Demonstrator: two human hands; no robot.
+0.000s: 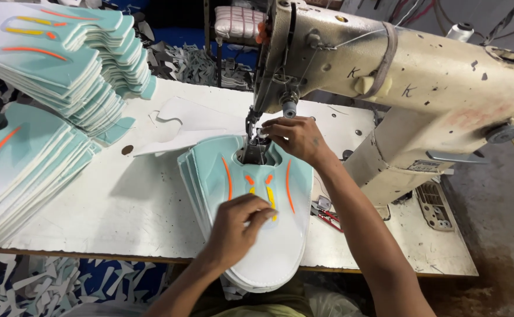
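Observation:
A stack of pale teal and white shoe-upper pieces (280, 246) with orange and yellow stripes lies on the white table (134, 205), its far end under the sewing machine's presser foot (253, 149). My left hand (239, 226) rests on the top piece near the yellow stripe, fingers curled and pressing it down. My right hand (295, 138) sits at the needle area, fingertips pinching the top piece's edge beside the presser foot.
A cream industrial sewing machine (421, 76) spans the right side. Tall stacks of the same teal pieces (57, 64) fill the left of the table. White cut pieces (181, 126) lie behind. Red-handled snips (326, 212) lie by my right forearm. Fabric scraps (46, 287) litter the floor.

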